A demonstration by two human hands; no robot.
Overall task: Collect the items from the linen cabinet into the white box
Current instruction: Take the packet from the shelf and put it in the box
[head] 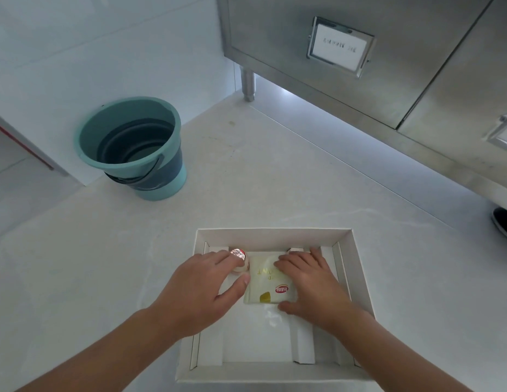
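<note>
Steel cabinet [360, 94]: far right, doors shut; R hand nearer. White box [275, 239]: on floor, near centre. L hand [201, 290] grips foil-capped pot [238, 254] at box's far-left corner. R hand [311, 284] lies flat on sachet [263, 290], long axis near-far, betw. the two.

Inside the white box [358, 267] on the pale floor, the left hand [207, 290] pinches a small foil-topped bottle [242, 266], the right hand [311, 281] lies flat on a pale packet [265, 287], a teal bucket [133, 145] standing well apart
</note>
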